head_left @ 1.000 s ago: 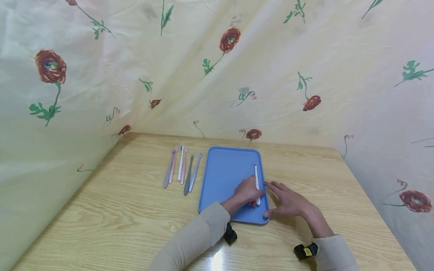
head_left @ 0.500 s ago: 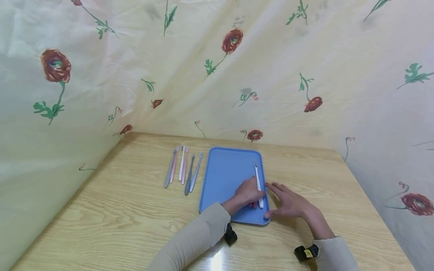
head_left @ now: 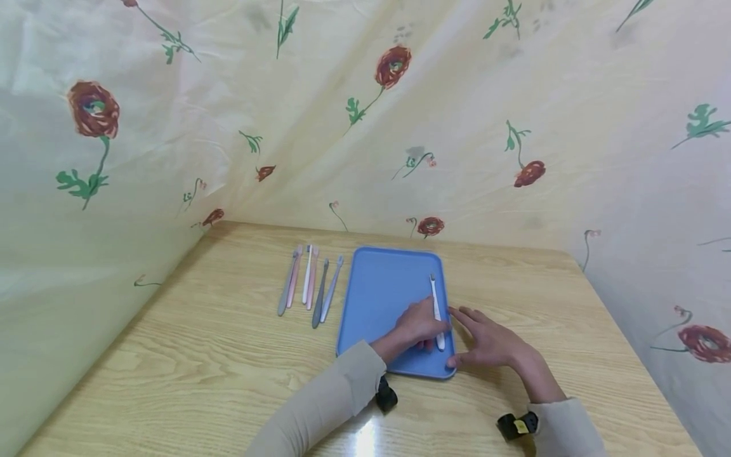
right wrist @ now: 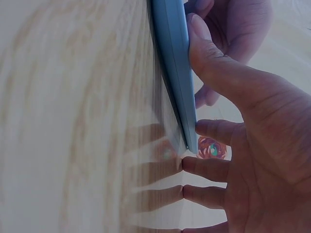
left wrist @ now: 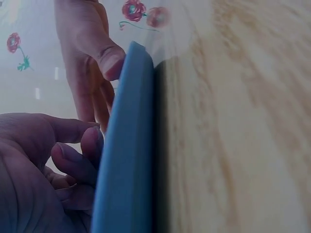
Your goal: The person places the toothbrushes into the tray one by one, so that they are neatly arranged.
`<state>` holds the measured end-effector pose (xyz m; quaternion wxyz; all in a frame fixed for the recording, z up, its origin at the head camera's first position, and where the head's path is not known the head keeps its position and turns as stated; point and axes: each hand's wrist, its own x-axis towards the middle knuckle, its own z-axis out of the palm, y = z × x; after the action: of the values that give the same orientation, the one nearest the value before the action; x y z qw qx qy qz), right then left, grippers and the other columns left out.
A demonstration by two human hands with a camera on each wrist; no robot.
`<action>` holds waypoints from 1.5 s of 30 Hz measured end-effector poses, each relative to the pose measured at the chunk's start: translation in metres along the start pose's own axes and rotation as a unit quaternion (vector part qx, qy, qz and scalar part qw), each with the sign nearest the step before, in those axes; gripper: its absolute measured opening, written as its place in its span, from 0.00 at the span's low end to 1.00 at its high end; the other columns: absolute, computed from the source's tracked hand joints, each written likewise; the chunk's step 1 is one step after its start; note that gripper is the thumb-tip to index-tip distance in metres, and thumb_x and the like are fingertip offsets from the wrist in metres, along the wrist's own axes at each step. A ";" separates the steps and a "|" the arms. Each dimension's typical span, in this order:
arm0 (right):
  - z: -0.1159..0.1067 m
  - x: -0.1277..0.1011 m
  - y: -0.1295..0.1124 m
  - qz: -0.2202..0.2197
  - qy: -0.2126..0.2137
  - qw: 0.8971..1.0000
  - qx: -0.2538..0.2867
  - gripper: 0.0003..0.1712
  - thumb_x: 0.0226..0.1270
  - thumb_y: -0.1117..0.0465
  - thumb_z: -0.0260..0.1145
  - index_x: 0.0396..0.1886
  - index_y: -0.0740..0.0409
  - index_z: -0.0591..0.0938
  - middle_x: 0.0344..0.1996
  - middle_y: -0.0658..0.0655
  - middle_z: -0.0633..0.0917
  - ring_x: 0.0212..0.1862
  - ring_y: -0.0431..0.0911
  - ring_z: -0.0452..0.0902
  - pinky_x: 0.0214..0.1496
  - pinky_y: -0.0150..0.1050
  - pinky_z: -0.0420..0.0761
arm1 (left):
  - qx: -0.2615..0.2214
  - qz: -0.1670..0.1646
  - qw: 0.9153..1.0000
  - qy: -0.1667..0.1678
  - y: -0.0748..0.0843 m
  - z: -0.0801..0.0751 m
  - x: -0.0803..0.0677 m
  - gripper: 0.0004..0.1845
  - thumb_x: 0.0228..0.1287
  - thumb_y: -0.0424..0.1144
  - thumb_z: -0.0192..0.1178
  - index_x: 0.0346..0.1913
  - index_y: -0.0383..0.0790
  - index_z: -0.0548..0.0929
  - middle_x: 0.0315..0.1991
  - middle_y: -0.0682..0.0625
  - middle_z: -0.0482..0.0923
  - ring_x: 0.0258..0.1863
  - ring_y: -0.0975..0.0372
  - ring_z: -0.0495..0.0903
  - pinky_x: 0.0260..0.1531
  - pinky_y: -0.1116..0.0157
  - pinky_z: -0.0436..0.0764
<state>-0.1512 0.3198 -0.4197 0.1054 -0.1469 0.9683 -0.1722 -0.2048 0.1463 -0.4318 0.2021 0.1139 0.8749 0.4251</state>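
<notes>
A white toothbrush (head_left: 436, 304) lies lengthwise along the right side of a blue tray (head_left: 388, 273), its bristle end toward the far edge. My left hand (head_left: 419, 322) reaches into the tray and holds the handle, thumb across it and the other fingers curled. In the left wrist view those fingers (left wrist: 73, 160) show behind the tray wall (left wrist: 124, 145), which hides the toothbrush. My right hand (head_left: 488, 339) spreads its fingers along the outside of the tray's right edge. In the right wrist view its thumb (right wrist: 209, 53) touches the rim and the fingers extend past it.
Several toothbrushes, grey (head_left: 287, 285), pink (head_left: 294, 279), white (head_left: 306, 276) and pale blue (head_left: 331, 292), lie in a loose row left of the tray. A wooden table (head_left: 188, 343) bears everything. Flowered cloth (head_left: 320, 114) hangs behind and at both sides.
The toothbrush's handle end has shifted slightly right, toward the tray's right edge, along with my left thumb. My right hand has stayed at the tray edge.
</notes>
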 end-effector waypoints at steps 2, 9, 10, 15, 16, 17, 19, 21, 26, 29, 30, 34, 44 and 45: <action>0.000 0.000 0.000 0.001 0.000 1.000 0.000 0.62 0.50 0.32 0.74 0.78 0.57 0.60 0.73 0.76 0.62 0.73 0.76 0.58 0.61 0.73 0.72 | 0.005 -0.002 1.000 0.000 0.003 -0.002 -0.002 0.12 0.64 0.41 0.66 0.46 0.43 0.76 0.08 0.49 0.73 0.04 0.62 0.67 0.04 0.69 0.63; -0.001 0.001 0.002 -0.001 0.001 1.000 0.002 0.63 0.50 0.31 0.73 0.78 0.57 0.60 0.74 0.75 0.62 0.73 0.76 0.57 0.61 0.73 0.72 | 0.020 -0.004 1.000 0.002 0.010 -0.017 -0.007 0.32 0.65 0.45 0.66 0.69 0.43 0.69 0.10 0.49 0.74 0.06 0.62 0.69 0.05 0.69 0.64; -0.001 0.001 0.002 -0.002 0.001 1.000 0.003 0.63 0.50 0.31 0.73 0.78 0.57 0.60 0.74 0.75 0.62 0.73 0.76 0.57 0.61 0.73 0.72 | 0.018 -0.003 1.000 0.000 0.010 -0.019 -0.008 0.35 0.65 0.46 0.66 0.73 0.44 0.66 0.10 0.49 0.74 0.06 0.62 0.68 0.06 0.69 0.64; -0.002 0.001 0.002 0.001 -0.003 1.000 0.005 0.62 0.51 0.31 0.74 0.79 0.56 0.60 0.74 0.75 0.61 0.73 0.76 0.56 0.62 0.73 0.70 | 0.000 0.002 1.000 -0.008 0.011 -0.029 -0.011 0.45 0.66 0.48 0.66 0.80 0.47 0.55 0.10 0.49 0.74 0.07 0.62 0.68 0.06 0.68 0.64; -0.001 0.002 0.002 0.002 -0.003 1.000 0.005 0.63 0.50 0.31 0.74 0.79 0.56 0.60 0.74 0.75 0.62 0.73 0.76 0.56 0.62 0.73 0.70 | -0.002 0.002 1.000 -0.009 0.011 -0.031 -0.012 0.45 0.65 0.49 0.66 0.80 0.48 0.55 0.10 0.49 0.74 0.07 0.62 0.68 0.06 0.68 0.63; -0.001 0.002 0.002 0.003 -0.004 1.000 0.004 0.63 0.50 0.31 0.74 0.79 0.57 0.60 0.74 0.75 0.61 0.73 0.76 0.56 0.62 0.73 0.70 | -0.004 0.004 1.000 -0.009 0.011 -0.032 -0.013 0.45 0.65 0.49 0.66 0.80 0.48 0.54 0.10 0.49 0.73 0.07 0.62 0.67 0.06 0.68 0.63; -0.001 0.002 0.003 0.004 -0.004 1.000 0.002 0.63 0.51 0.31 0.74 0.79 0.57 0.60 0.74 0.75 0.62 0.73 0.75 0.56 0.62 0.73 0.70 | -0.004 0.007 1.000 -0.011 0.011 -0.034 -0.014 0.46 0.65 0.49 0.67 0.80 0.48 0.54 0.09 0.50 0.73 0.06 0.62 0.67 0.06 0.68 0.62; 0.000 0.002 0.003 0.005 -0.003 1.000 0.001 0.63 0.50 0.31 0.74 0.78 0.57 0.60 0.74 0.75 0.62 0.73 0.75 0.57 0.62 0.73 0.71 | -0.002 0.012 1.000 -0.012 0.012 -0.037 -0.015 0.46 0.65 0.50 0.67 0.80 0.48 0.54 0.09 0.50 0.73 0.06 0.62 0.67 0.06 0.68 0.62; 0.001 0.001 0.002 0.006 -0.001 1.000 0.000 0.62 0.50 0.31 0.74 0.79 0.56 0.60 0.74 0.75 0.62 0.73 0.75 0.58 0.61 0.73 0.71 | 0.001 0.028 1.000 -0.014 0.013 -0.045 -0.019 0.46 0.65 0.51 0.67 0.80 0.48 0.54 0.10 0.49 0.74 0.06 0.62 0.67 0.06 0.68 0.63; 0.002 0.001 0.001 0.010 -0.001 1.000 0.000 0.62 0.50 0.31 0.74 0.78 0.55 0.60 0.74 0.75 0.62 0.73 0.76 0.58 0.61 0.73 0.72 | 0.003 0.029 1.000 -0.011 0.012 -0.051 -0.021 0.45 0.65 0.51 0.66 0.80 0.49 0.55 0.10 0.48 0.74 0.07 0.61 0.67 0.07 0.67 0.64; 0.002 0.001 0.001 0.011 -0.001 1.000 0.000 0.62 0.49 0.31 0.74 0.78 0.55 0.60 0.74 0.75 0.63 0.73 0.76 0.58 0.61 0.73 0.72 | 0.003 0.027 1.000 -0.010 0.012 -0.053 -0.022 0.45 0.65 0.51 0.66 0.80 0.50 0.55 0.10 0.48 0.74 0.07 0.61 0.67 0.08 0.67 0.65; 0.002 0.002 -0.001 0.012 0.001 1.000 0.001 0.63 0.49 0.31 0.75 0.78 0.56 0.61 0.73 0.75 0.63 0.72 0.76 0.58 0.61 0.73 0.72 | 0.004 0.023 1.000 -0.005 0.008 -0.062 -0.022 0.44 0.66 0.52 0.65 0.80 0.51 0.55 0.11 0.49 0.75 0.08 0.60 0.68 0.09 0.66 0.65; 0.001 0.002 -0.001 0.006 0.006 1.000 0.002 0.64 0.48 0.31 0.75 0.78 0.57 0.60 0.73 0.77 0.62 0.72 0.76 0.58 0.61 0.73 0.71 | -0.007 0.030 0.999 0.011 -0.003 -0.088 -0.026 0.44 0.66 0.52 0.65 0.80 0.51 0.55 0.12 0.49 0.74 0.08 0.61 0.67 0.08 0.66 0.65; 0.001 0.002 -0.002 0.006 0.007 1.000 0.002 0.64 0.48 0.31 0.75 0.78 0.57 0.60 0.73 0.77 0.62 0.72 0.76 0.58 0.61 0.73 0.71 | -0.009 0.030 0.999 0.012 -0.004 -0.091 -0.027 0.44 0.67 0.51 0.65 0.80 0.51 0.55 0.12 0.49 0.74 0.08 0.61 0.67 0.08 0.66 0.65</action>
<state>-0.1523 0.3173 -0.4207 0.1000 -0.1392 0.9696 -0.1746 -0.2219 0.0709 -0.3776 0.1792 0.1334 0.8698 0.4399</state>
